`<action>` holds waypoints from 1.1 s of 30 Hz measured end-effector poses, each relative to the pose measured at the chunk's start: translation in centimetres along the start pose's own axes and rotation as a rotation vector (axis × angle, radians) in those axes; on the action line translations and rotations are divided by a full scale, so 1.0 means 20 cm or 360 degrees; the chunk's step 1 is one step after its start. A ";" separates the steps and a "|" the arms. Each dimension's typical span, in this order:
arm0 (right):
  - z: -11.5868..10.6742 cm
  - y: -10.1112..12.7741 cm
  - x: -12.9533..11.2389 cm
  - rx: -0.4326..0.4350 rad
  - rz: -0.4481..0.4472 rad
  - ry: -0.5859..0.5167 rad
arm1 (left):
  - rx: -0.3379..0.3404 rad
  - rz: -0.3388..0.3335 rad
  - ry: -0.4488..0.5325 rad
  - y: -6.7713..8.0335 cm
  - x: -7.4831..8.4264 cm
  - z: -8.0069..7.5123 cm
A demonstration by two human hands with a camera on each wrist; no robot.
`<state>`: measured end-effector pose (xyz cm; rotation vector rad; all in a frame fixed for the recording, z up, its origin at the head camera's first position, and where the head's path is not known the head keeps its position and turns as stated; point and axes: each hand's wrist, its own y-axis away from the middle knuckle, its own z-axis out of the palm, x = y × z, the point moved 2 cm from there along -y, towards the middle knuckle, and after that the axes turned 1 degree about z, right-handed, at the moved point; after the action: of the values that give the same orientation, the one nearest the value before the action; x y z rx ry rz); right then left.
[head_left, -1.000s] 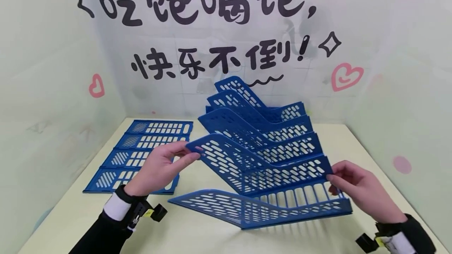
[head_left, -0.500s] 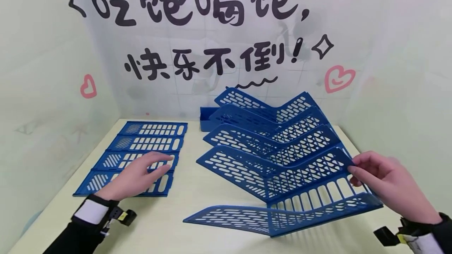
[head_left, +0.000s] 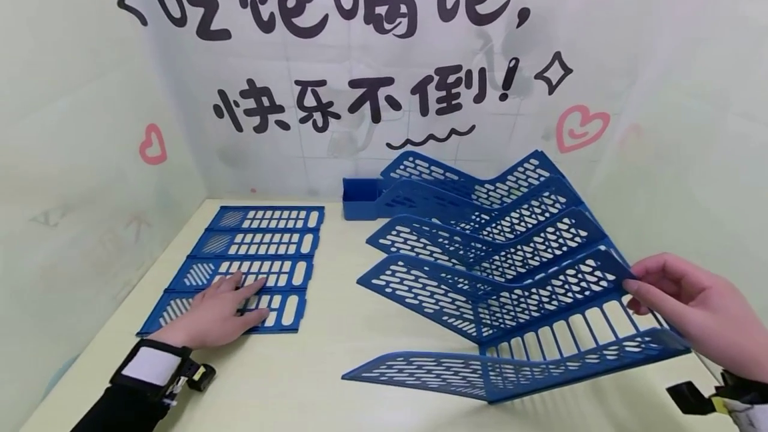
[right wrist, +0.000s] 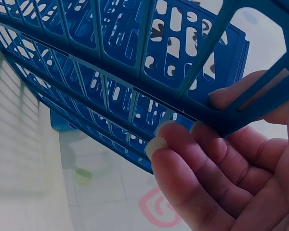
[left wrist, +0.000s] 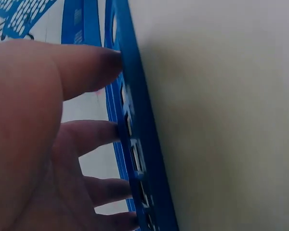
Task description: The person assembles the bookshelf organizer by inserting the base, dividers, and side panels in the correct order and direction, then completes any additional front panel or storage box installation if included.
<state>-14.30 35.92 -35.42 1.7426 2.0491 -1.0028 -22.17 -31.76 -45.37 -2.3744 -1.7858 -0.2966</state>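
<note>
In the head view, a blue plastic file rack (head_left: 477, 279) with several slotted dividers is tilted up at its right side. My right hand (head_left: 699, 305) pinches its right edge near the lowest section; in the right wrist view the thumb lies on one side of the slatted frame (right wrist: 130, 79) and the curled fingers on the other. To the left, a flat blue panel (head_left: 216, 243) of several joined slotted sections lies on the table. My left hand (head_left: 216, 315) rests on its near part with fingers spread. In the left wrist view, those fingertips touch the panel (left wrist: 144, 120).
A small blue open box (head_left: 360, 209) stands at the back, partly behind the rack. The pale table (head_left: 288, 379) shows between panel and rack. A white wall sheet (head_left: 276, 165) with black writing closes the back, and side walls stand left and right.
My left hand has let go of the rack's divider and come down onto the flat panel. My right hand has carried the rack rightward, and the box behind has come into view.
</note>
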 end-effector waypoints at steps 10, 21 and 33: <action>-0.07 0.03 0.04 0.0165 0.0061 -0.0050 | -0.0250 0.0108 -0.0014 0.11 0.26 0.02; -0.11 0.03 0.06 0.0156 0.0021 -0.0114 | -0.0528 0.0086 0.0139 0.20 0.51 0.07; -0.19 -0.01 -0.03 0.0225 -0.0067 0.0021 | -0.0698 0.0228 0.0153 0.18 0.80 0.19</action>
<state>-13.59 38.03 -32.24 1.7845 2.0768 -1.1781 -14.11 -17.00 -45.08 -2.6988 -1.6298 -0.8441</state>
